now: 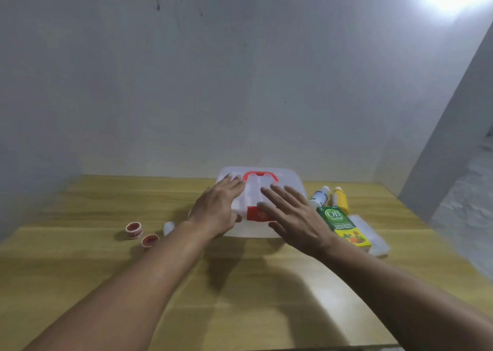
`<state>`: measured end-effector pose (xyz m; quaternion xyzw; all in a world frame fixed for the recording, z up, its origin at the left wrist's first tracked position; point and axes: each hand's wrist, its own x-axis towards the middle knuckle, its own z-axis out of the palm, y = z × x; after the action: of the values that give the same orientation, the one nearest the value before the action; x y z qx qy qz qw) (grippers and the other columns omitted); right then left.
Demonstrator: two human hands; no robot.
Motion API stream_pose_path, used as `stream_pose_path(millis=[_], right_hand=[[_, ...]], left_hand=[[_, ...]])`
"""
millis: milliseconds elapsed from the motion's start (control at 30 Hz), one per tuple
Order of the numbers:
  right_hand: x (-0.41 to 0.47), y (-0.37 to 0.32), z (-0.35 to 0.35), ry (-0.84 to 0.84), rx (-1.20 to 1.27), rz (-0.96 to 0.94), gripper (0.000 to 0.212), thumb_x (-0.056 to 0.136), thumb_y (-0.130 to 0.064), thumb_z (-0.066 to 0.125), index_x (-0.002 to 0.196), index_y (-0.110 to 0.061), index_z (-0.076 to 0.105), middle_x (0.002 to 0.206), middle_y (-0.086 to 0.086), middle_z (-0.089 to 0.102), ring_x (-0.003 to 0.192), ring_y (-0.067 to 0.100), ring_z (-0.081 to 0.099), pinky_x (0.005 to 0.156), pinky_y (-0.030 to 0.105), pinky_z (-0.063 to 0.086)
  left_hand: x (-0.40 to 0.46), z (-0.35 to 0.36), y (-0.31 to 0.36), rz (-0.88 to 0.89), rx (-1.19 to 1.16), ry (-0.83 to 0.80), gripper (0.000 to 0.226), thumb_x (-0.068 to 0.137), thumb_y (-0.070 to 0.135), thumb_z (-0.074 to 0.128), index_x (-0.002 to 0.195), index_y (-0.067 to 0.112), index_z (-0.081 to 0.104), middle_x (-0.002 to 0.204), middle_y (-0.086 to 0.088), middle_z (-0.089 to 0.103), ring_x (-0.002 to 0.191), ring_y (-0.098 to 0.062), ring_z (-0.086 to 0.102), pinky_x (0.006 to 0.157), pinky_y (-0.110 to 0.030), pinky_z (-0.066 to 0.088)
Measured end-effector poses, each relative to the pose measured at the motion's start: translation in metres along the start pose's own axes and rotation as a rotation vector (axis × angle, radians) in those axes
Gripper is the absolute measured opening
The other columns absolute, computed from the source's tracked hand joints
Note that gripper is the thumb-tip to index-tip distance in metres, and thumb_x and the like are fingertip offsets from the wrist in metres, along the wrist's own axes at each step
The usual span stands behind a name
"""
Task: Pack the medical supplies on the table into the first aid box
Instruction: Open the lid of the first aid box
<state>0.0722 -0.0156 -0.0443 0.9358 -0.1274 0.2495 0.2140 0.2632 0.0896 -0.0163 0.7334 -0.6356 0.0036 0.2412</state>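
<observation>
A translucent white first aid box [289, 180] with a red handle [261, 175] and a red front latch stands closed at the middle of the wooden table. My left hand [217, 208] lies flat on the left part of its lid, fingers spread. Over the right part of the lid my right hand [296, 217] is spread open, holding nothing. Two small red-and-white tape rolls [133, 229] [150, 241] and a small white bottle [169, 227] lie left of the box. To the right are a white bottle [319, 196], a yellow bottle [340, 199] and a green-yellow carton [344, 226].
A clear plastic packet [373, 237] lies under and beside the carton at the right. The wooden table [240, 284] ends at a grey wall behind the box. A wall corner and a bright lamp stand at the far right.
</observation>
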Motion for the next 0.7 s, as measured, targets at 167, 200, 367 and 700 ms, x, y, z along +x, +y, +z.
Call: stream_pose_path(millis=[167, 200, 367, 700], right_hand=[[-0.007, 0.003, 0.021, 0.151, 0.006, -0.031, 0.041, 0.089, -0.014, 0.064, 0.128, -0.014, 0.052, 0.141, 0.020, 0.050, 0.132, 0.038, 0.046, 0.110, 0.051, 0.036], [-0.007, 0.003, 0.023, 0.187, 0.005, -0.035, 0.038, 0.090, -0.014, 0.062, 0.127, -0.014, 0.052, 0.139, 0.020, 0.052, 0.130, 0.039, 0.048, 0.108, 0.050, 0.037], [0.001, 0.003, 0.026, 0.337, -0.048, -0.072, 0.024, 0.089, -0.015, 0.065, 0.112, -0.013, 0.061, 0.125, 0.020, 0.064, 0.115, 0.038, 0.060, 0.091, 0.048, 0.048], [0.010, 0.000, 0.028, 0.421, -0.221, -0.122, 0.016, 0.088, -0.021, 0.064, 0.096, -0.008, 0.067, 0.112, 0.021, 0.070, 0.103, 0.038, 0.067, 0.079, 0.046, 0.052]], left_hand=[[0.001, 0.004, -0.005, 0.017, -0.009, 0.018, 0.085, 0.080, 0.018, 0.075, 0.150, 0.023, 0.029, 0.159, 0.010, 0.023, 0.148, -0.006, 0.011, 0.119, -0.036, 0.024], [0.002, 0.005, -0.005, 0.022, -0.010, 0.024, 0.084, 0.079, 0.018, 0.075, 0.150, 0.023, 0.029, 0.159, 0.011, 0.024, 0.148, -0.006, 0.012, 0.119, -0.033, 0.023], [0.006, 0.004, -0.005, 0.024, -0.014, 0.032, 0.084, 0.079, 0.017, 0.076, 0.149, 0.023, 0.031, 0.158, 0.011, 0.025, 0.148, -0.005, 0.013, 0.118, -0.026, 0.023], [0.006, 0.001, -0.002, -0.007, 0.023, 0.001, 0.087, 0.077, 0.017, 0.078, 0.149, 0.026, 0.030, 0.158, 0.014, 0.024, 0.148, -0.005, 0.012, 0.116, -0.036, 0.031]])
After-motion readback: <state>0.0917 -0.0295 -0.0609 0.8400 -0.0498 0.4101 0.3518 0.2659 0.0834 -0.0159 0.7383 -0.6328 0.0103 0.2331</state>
